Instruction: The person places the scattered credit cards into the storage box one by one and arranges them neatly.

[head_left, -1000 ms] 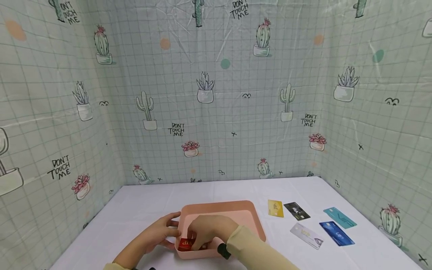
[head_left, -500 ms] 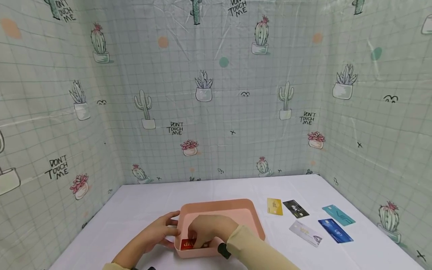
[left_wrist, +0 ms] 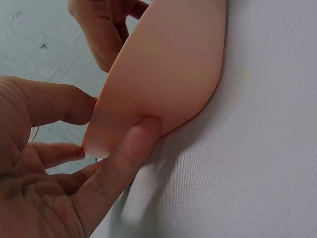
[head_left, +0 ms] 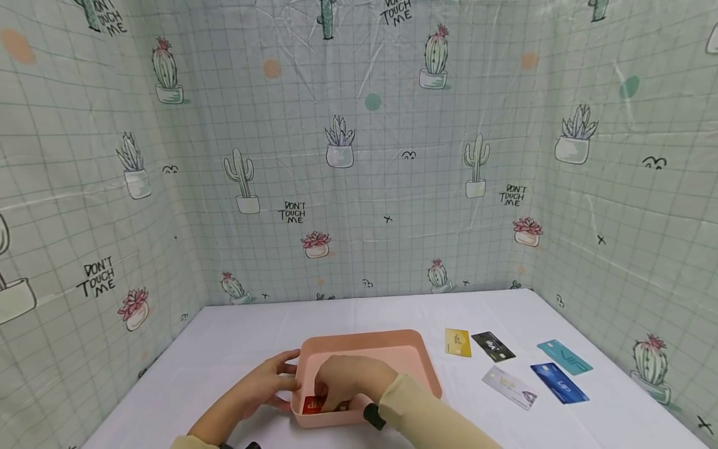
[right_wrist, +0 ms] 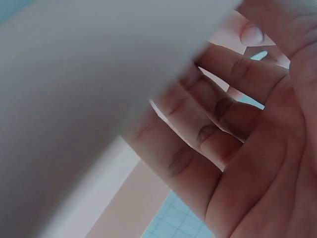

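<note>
In the head view a red card [head_left: 314,405] with light lettering lies at the near left corner inside a shallow pink tray [head_left: 361,343]. My right hand [head_left: 349,379] reaches down into the tray, thumb and fingers bent onto this card and covering its middle. The left hand [head_left: 268,382] grips the tray's left side. Its thumb [left_wrist: 141,141] presses the outer wall in the left wrist view, while the index finger reaches the rim. A blurred pale surface hides the right fingertips [right_wrist: 247,114] in the right wrist view.
To the tray's right, several cards lie flat on the white table [head_left: 241,330]: yellow [head_left: 458,343], black [head_left: 493,347], silver [head_left: 509,387], teal [head_left: 564,357] and blue [head_left: 560,383]. Cactus-print cloth [head_left: 387,187] encloses the table at the back and both sides.
The red card has shifted slightly right along the tray floor, together with my right hand. The left hand keeps its place on the tray. The other cards lie as before.
</note>
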Demonstrator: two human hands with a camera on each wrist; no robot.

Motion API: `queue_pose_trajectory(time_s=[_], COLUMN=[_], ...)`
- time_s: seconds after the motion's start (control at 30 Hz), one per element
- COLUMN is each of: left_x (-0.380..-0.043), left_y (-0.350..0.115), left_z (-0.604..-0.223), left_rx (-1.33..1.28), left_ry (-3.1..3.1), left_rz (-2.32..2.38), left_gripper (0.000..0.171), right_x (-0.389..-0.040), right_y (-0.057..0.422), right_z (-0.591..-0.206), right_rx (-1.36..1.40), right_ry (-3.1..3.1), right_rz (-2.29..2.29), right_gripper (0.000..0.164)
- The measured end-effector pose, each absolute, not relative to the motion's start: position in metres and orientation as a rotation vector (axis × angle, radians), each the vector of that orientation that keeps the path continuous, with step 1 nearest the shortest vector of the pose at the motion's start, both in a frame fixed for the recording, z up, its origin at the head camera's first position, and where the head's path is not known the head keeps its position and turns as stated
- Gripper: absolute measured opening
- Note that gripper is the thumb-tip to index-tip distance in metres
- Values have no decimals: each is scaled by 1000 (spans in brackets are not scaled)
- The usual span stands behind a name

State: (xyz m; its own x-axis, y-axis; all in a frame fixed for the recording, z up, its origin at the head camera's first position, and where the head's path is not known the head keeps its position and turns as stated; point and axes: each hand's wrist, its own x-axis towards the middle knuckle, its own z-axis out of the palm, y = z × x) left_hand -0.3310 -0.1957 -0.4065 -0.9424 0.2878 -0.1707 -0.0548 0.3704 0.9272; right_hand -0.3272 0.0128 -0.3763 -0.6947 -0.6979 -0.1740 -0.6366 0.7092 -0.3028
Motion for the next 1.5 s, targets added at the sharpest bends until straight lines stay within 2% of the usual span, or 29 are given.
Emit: queue_pose_trajectory(time_s=[0.1, 0.47, 0.93, 1.5], left_x=[-330, -329, -329, -330], left_y=[-195, -194, -193, -193], left_z=[-405, -404, -405, -406], left_rx=[213, 205, 193, 172], left_ry=[2333, 2337, 2347, 2352], left_rz=[1597, 1594, 1592, 1600], left_gripper=[77, 77, 77, 76], right_x=[-327, -330, -334, -334], right_y=[14, 16, 20, 31], right_z=[-376, -378, -373, -366], right_rx=[-1075, -1062, -997, -880], right_ry=[2651, 2643, 2690, 2707], right_rz=[-308, -304, -258, -266], right_gripper=[10, 4, 26, 35])
